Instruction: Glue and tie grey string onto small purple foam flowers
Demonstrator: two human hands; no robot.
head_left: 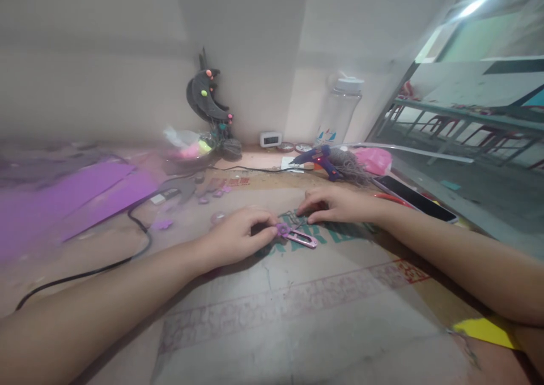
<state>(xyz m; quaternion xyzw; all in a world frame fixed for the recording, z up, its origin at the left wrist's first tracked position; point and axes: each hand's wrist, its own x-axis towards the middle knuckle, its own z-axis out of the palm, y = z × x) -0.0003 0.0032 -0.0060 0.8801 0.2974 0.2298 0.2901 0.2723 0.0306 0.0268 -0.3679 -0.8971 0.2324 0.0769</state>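
My left hand rests on the cardboard-covered table, fingers curled in a pinch on a small purple flower-shaped piece. That piece sits on the end of a pink hair clip lying flat on the cardboard. My right hand lies just behind the clip, fingers bent down and pressing on a dark wiry thing I cannot make out. The two hands are a few centimetres apart.
A blue glue gun with a black cord lies at the back, by grey yarn and a pink bag. A phone is right, purple foam sheets left, a water bottle and dark moon ornament against the wall.
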